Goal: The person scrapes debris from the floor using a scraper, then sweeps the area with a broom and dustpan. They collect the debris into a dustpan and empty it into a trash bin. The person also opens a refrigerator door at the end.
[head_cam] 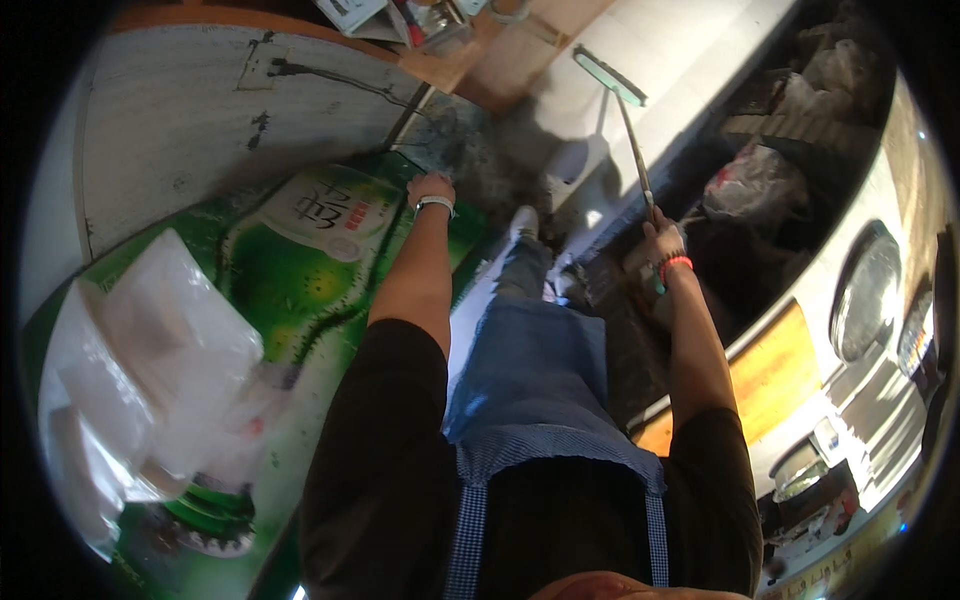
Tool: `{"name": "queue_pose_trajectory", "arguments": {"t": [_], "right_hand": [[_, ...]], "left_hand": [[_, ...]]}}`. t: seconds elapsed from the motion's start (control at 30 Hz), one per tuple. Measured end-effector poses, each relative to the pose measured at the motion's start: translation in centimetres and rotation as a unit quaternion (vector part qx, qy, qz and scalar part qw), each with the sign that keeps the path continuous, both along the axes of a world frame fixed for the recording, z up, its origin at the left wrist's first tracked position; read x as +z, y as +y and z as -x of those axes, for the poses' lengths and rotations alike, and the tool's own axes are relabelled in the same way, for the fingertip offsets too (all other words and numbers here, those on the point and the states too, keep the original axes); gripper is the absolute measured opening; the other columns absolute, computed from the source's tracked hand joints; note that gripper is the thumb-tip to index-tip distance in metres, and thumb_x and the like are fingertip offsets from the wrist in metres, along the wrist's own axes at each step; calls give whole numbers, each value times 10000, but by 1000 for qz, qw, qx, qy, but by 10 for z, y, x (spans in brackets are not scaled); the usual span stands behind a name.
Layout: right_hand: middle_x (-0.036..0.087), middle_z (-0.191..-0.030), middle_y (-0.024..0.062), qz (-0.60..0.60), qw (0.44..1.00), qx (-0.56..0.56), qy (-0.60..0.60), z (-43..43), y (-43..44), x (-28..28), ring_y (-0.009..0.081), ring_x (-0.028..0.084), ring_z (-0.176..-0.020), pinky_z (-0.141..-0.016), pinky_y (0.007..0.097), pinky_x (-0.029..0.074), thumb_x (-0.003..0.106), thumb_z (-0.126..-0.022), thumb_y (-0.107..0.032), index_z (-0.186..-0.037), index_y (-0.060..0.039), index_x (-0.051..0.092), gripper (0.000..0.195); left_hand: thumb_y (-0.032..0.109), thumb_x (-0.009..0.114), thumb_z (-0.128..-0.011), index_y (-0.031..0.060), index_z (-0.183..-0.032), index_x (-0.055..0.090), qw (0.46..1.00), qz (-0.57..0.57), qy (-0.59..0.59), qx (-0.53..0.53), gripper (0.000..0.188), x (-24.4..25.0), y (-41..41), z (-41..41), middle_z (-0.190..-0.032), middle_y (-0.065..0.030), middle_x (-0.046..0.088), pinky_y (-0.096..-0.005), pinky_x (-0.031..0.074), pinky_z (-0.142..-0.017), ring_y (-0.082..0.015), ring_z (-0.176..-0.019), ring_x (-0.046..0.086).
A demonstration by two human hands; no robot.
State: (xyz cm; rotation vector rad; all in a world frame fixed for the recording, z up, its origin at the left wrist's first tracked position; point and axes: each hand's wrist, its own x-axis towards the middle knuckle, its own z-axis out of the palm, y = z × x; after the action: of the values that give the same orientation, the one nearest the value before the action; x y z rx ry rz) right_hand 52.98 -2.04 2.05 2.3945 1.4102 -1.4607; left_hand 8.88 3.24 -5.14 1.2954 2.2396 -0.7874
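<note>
My right hand [664, 244] is closed around the pole of a long-handled squeegee or floor brush [611, 75], whose pale green head lies on the light floor at the upper centre. A red bracelet is on that wrist. My left hand [430, 187], with a white band at the wrist, rests at the far edge of a green printed freezer or table top [300, 277]; its fingers are partly hidden, so their grip cannot be told. White plastic-wrapped packages [172, 337] lie on that printed surface at the left.
On the right, plastic bags [754, 184] sit in a dark space under a counter that bears a round metal lid or tray [866, 292] and a wooden board [776, 371]. A wooden cabinet [510, 60] stands ahead. My shoe [524, 223] is on the floor between.
</note>
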Motion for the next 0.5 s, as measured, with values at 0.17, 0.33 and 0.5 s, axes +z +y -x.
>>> {"name": "queue_pose_trajectory", "arguments": {"t": [0.17,0.33,0.5], "right_hand": [[602,-1041,258,85,991,97,-46,21,-55,-2,385,597,-972,-823,420,458,521,-900,-197,-1401,-193,372,523],[599,-1103,239,99,988,100,58,-5,-69,76,402,567,-1036,-881,441,451,520,-893,-179,-1400,-233,364,534],[600,-1105,231,62,994,90,20,-8,-55,119,393,589,-1009,-863,439,467,520,-891,-175,-1395,-243,373,530]], "left_hand": [[389,438,-929,127,-1094,661,996,-9,78,-35,382,-22,79,88,-1192,-136,601,-435,493,-865,-296,-1113,558],[319,474,-927,57,-1183,553,866,-342,-115,346,375,-29,155,175,-1130,-131,621,-392,455,-893,-249,-1072,574],[229,521,-917,80,-1207,490,686,-417,-361,474,328,-29,215,198,-1118,-87,597,-371,444,-858,-185,-1070,533]]}}
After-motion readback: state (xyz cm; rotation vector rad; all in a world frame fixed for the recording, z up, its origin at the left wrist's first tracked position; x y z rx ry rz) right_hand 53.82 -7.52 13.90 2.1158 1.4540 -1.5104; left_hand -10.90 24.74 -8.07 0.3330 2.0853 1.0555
